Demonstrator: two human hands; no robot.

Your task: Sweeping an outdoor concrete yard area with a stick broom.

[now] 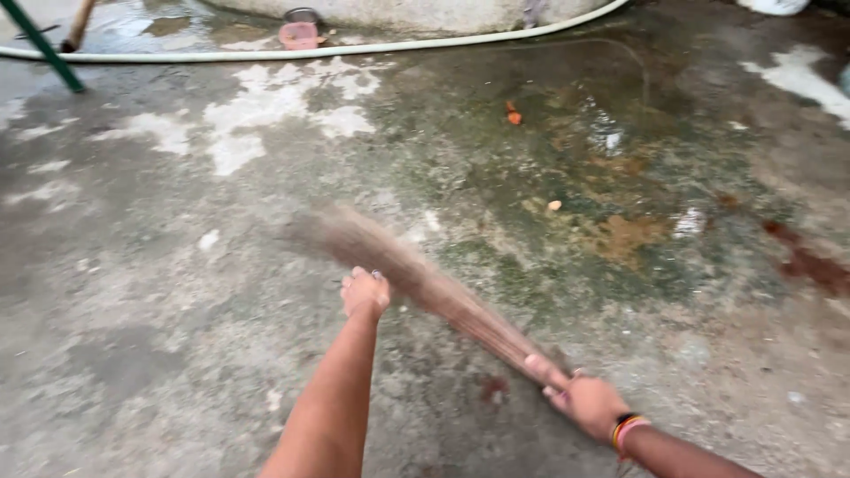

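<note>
Two hands at one broom (pixel 416 279), blurred, lying slantwise from centre left down to lower right of the frame, over wet concrete floor (pixel 159 354). Right hand (pixel 586 403) at lower right, fingers wrapped tight round the bound end, coloured bangles (pixel 625 430) on the wrist. Left hand (pixel 365 292) at centre, curled into a fist against the upper edge of the bristles; hard to tell whether actually gripping them or only pressing beside them.

Likely trouble:
- Slipping underfoot, judging by the greenish slimy patch (pixel 531 257) and standing water right of centre.
- Dirty spray flicked up from the puddles by stiff bristles.
- Loss of hold at the right hand, with wet fibres and only the thin end gripped.
- Snagging on the white hose (pixel 354 49) curving along the top of the frame, or on the green pole (pixel 40 44) at upper left.
- Small orange scraps (pixel 513 115) above centre smeared rather than gathered.

No packages, labels or signs visible anywhere. Closest to one: a small pink round object (pixel 298 35) at top centre, just above the hose, unmarked as far as can be told.
</note>
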